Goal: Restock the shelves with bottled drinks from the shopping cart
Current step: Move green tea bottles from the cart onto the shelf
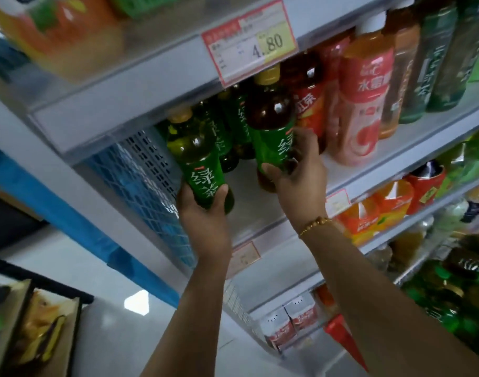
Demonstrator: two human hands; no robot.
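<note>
Both grips clamped: left hand [203, 213] on a green-labelled plastic tea bottle [195, 161], right hand [298, 176] on a second such bottle [271, 129], low on slick, probably heavy bodies.

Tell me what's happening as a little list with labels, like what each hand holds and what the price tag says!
left hand: grips a green-label bottle near its bottom
right hand: grips a second green-label bottle with a yellow cap
shelf: more green bottles behind, red-label bottle and pink bottle to the right
price tag: 4.80
</note>
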